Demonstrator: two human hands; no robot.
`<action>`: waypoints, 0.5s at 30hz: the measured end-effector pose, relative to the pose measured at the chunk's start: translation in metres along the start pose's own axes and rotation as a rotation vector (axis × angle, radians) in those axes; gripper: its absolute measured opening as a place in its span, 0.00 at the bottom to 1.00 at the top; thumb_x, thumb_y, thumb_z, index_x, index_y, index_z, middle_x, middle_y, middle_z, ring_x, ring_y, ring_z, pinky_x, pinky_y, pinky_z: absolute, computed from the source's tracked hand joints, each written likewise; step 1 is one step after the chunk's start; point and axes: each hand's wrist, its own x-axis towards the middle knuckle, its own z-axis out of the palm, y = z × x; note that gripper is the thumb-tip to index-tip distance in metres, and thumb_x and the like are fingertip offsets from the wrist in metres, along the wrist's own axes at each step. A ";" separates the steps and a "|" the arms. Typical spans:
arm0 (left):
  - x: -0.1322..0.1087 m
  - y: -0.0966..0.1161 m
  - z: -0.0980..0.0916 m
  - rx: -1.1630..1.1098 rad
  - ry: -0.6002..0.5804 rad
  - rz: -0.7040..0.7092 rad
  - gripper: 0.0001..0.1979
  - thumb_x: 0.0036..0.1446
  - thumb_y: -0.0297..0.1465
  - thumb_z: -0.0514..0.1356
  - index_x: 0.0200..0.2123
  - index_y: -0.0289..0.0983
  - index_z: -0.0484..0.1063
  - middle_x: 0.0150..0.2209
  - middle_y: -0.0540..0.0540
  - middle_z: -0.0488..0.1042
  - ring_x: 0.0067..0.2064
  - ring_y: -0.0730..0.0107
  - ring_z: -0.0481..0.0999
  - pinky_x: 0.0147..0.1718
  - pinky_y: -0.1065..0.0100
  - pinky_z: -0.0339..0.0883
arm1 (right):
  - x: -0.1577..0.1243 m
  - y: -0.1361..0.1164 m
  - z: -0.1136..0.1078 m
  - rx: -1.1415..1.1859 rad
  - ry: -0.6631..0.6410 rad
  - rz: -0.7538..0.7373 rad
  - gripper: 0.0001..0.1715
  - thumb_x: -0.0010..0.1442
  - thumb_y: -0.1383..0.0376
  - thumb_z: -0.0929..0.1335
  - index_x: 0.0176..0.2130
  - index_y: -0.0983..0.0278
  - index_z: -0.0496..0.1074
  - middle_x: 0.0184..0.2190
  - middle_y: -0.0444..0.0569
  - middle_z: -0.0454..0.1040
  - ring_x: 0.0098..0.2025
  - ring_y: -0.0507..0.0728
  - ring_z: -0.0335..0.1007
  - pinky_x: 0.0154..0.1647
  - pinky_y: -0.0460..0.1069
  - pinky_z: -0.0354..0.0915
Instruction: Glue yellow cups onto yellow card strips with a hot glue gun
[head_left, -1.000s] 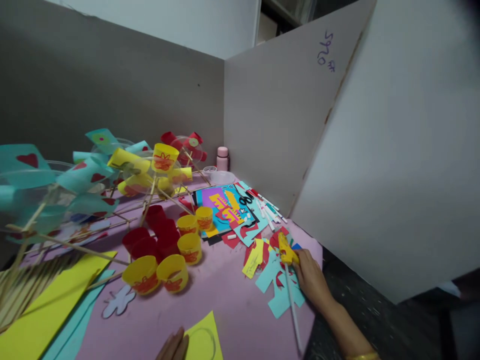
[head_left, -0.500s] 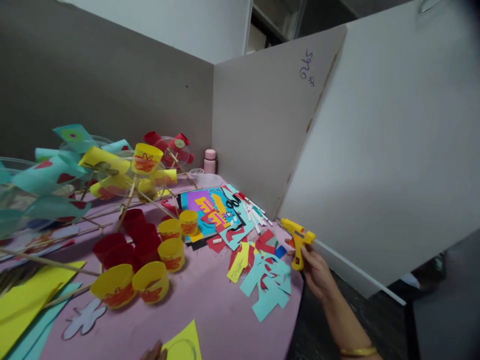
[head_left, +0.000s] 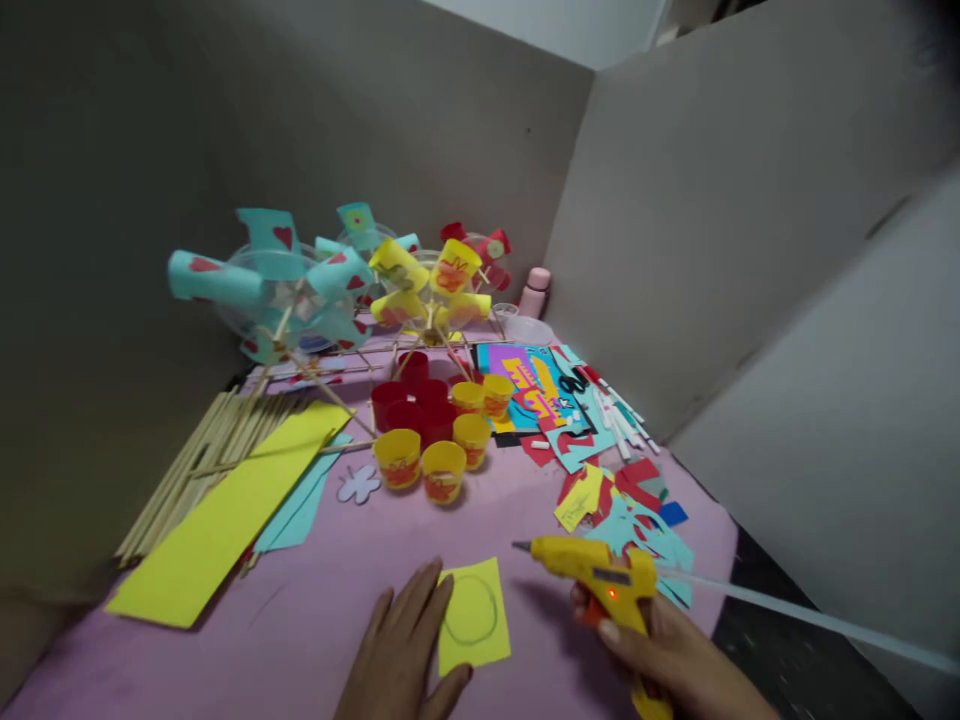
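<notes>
Our right hand point(head_left: 675, 655) is closed round the handle of the yellow glue gun point(head_left: 592, 572), w/ one finger by the orange trigger. The gun is held just above the table point(head_left: 300, 640) nr its front edge. The nozzle points left and a small red light is on at the side. A long clear glue stick point(head_left: 787, 612) comes out of the back & goes past the right edge.

Our left hand point(head_left: 401, 650) is open, palm down, fingers spread. It lies at the front edge & touches the left side of the yellow paper square point(head_left: 480, 625), which has a drawn circle on it. The nozzle tip is near this square, not touching.

In the middle of the table, yellow cups point(head_left: 442, 470) & red cups point(head_left: 420, 400) stand close together. Paper scraps point(head_left: 637, 505) lie along the right edge, wooden sticks point(head_left: 195, 465) & a yellow sheet point(head_left: 225, 520) along the left.
</notes>
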 end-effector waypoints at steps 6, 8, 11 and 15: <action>-0.003 0.007 -0.002 -0.031 0.000 -0.020 0.36 0.58 0.41 0.58 0.65 0.37 0.48 0.62 0.39 0.60 0.60 0.56 0.64 0.55 0.56 0.62 | 0.004 0.003 0.035 -0.305 -0.200 0.051 0.24 0.56 0.47 0.67 0.47 0.56 0.74 0.42 0.50 0.77 0.42 0.61 0.72 0.46 0.54 0.67; -0.002 0.008 -0.003 -0.011 -0.012 -0.014 0.37 0.58 0.43 0.57 0.64 0.35 0.49 0.62 0.38 0.60 0.60 0.56 0.64 0.54 0.56 0.62 | 0.006 0.006 0.043 -0.477 -0.169 -0.076 0.20 0.57 0.49 0.66 0.47 0.52 0.75 0.39 0.47 0.78 0.42 0.62 0.73 0.46 0.54 0.68; -0.002 0.009 -0.003 -0.003 -0.015 -0.024 0.34 0.58 0.43 0.56 0.63 0.34 0.52 0.62 0.38 0.61 0.60 0.57 0.63 0.55 0.57 0.61 | 0.010 0.014 0.052 -0.592 -0.123 -0.151 0.15 0.54 0.48 0.66 0.38 0.49 0.77 0.27 0.43 0.76 0.29 0.61 0.72 0.32 0.51 0.70; -0.004 0.009 0.002 -0.081 0.023 -0.073 0.31 0.58 0.40 0.57 0.61 0.32 0.56 0.61 0.37 0.63 0.60 0.56 0.63 0.55 0.58 0.59 | 0.015 0.026 0.057 -0.626 -0.121 -0.138 0.14 0.52 0.46 0.66 0.31 0.49 0.76 0.20 0.42 0.72 0.23 0.59 0.68 0.24 0.50 0.67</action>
